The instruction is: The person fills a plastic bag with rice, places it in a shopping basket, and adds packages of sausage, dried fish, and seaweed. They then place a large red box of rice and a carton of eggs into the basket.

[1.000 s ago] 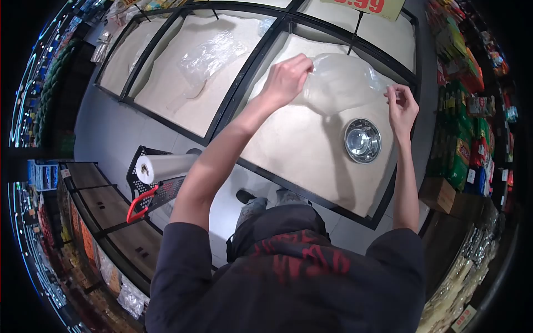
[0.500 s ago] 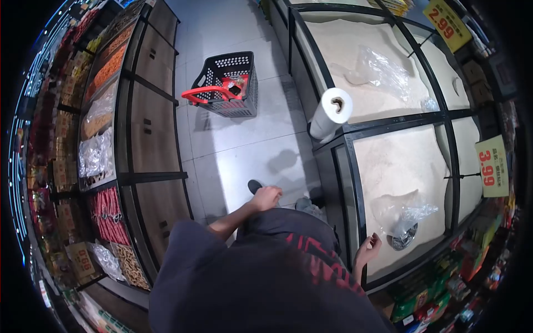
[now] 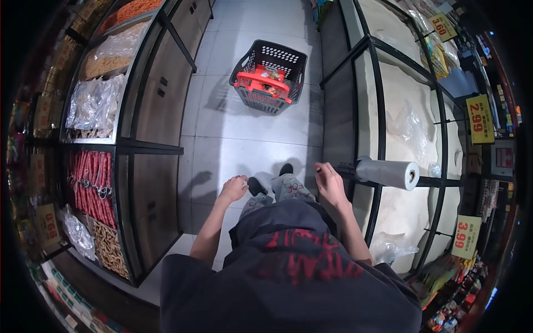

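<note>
My left hand [image 3: 234,188] hangs over the floor in front of my body, its fingers curled loosely and no object visible in it. To the right, my right hand [image 3: 331,184] is raised near the edge of the rice bins, fingers bent and apart, holding nothing. A roll of plastic bags [image 3: 388,173] sticks out over the bins just right of that hand, not touched by it. Ahead on the tiles stands a black shopping basket [image 3: 268,102] with a red handle [image 3: 263,81] and some small packages inside.
Bins of white rice [image 3: 397,213] line the right side, with price signs [image 3: 466,236] and clear plastic bags on them. At left, a wooden display [image 3: 157,111] holds red packaged sausages [image 3: 92,191], orange dried goods [image 3: 133,10] and brown dried pieces [image 3: 111,250].
The view has turned, so the basket now appears farther right. My right hand has come up from beside the rice bin to the front, and my left hand has moved away from my waist.
</note>
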The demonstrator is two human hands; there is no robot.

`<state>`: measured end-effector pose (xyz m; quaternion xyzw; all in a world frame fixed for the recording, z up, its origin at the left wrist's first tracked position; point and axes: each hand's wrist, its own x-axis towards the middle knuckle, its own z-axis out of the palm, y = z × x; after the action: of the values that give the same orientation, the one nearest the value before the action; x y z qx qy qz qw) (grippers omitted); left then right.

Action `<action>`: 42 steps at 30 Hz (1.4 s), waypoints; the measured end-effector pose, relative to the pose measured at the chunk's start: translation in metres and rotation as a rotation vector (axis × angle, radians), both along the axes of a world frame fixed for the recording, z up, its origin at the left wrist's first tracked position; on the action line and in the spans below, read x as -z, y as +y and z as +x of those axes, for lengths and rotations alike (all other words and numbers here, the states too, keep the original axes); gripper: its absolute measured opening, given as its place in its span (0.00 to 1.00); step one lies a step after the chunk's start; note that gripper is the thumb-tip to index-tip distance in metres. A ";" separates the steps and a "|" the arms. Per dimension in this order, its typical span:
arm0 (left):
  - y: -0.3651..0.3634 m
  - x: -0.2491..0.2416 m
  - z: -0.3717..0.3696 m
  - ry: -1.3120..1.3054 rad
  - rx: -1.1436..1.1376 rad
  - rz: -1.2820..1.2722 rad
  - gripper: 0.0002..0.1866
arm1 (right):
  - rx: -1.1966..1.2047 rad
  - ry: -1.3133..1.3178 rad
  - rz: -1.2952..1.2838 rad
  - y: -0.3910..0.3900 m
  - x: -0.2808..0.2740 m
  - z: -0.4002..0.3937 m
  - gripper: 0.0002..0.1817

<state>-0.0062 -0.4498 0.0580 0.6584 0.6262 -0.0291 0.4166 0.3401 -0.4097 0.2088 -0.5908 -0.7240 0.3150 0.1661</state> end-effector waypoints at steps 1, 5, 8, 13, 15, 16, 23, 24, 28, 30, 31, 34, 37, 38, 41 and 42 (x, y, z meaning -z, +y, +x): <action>0.004 -0.003 -0.005 -0.129 -0.066 0.008 0.14 | 0.005 0.030 0.015 0.030 -0.007 -0.020 0.21; 0.036 -0.030 -0.020 -0.377 -0.327 0.195 0.10 | -0.062 0.070 0.240 0.140 -0.009 -0.094 0.30; 0.079 -0.046 -0.041 -0.341 -0.401 0.235 0.09 | 0.010 0.074 0.370 0.221 0.015 -0.149 0.34; 0.169 -0.055 -0.071 -0.217 -0.503 0.243 0.09 | -0.093 -0.252 0.313 0.338 0.116 -0.206 0.37; 0.207 -0.062 -0.079 -0.182 -0.452 0.277 0.09 | -0.154 -0.367 0.146 0.365 0.150 -0.213 0.26; 0.232 -0.065 -0.079 -0.163 -0.440 0.245 0.09 | -0.150 -0.405 0.020 0.377 0.156 -0.215 0.22; 0.383 -0.056 -0.073 -0.186 -0.348 0.131 0.11 | -0.208 -0.363 -0.015 0.410 0.160 -0.187 0.15; 0.403 -0.051 -0.069 -0.216 -0.321 0.145 0.11 | -0.212 -0.376 0.013 0.416 0.161 -0.182 0.15; 0.476 -0.039 -0.052 -0.312 -0.191 0.308 0.10 | -0.226 -0.423 0.046 0.450 0.158 -0.173 0.10; 0.507 -0.033 -0.041 -0.309 -0.061 0.475 0.10 | -0.186 -0.422 0.072 0.467 0.163 -0.169 0.09; 0.514 -0.029 -0.036 -0.325 -0.056 0.463 0.10 | -0.151 -0.403 0.113 0.475 0.162 -0.171 0.09; 0.556 -0.010 -0.023 -0.505 0.022 0.503 0.11 | -0.067 -0.412 0.116 0.508 0.157 -0.181 0.07; 0.587 0.002 -0.008 -0.558 0.024 0.587 0.13 | -0.091 -0.429 0.082 0.544 0.151 -0.180 0.07; 0.600 0.006 -0.007 -0.530 0.094 0.431 0.14 | -0.117 -0.417 0.061 0.555 0.149 -0.178 0.07; 0.633 0.016 -0.002 -0.481 0.187 0.238 0.18 | -0.158 -0.391 -0.009 0.588 0.138 -0.175 0.07; 0.641 0.018 -0.001 -0.487 0.177 0.188 0.19 | -0.199 -0.369 -0.127 0.603 0.129 -0.177 0.08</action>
<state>-0.0076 0.1916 0.0402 0.7341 0.4473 0.1521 0.4878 0.1635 0.1929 0.0799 -0.5731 -0.7757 0.2614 -0.0387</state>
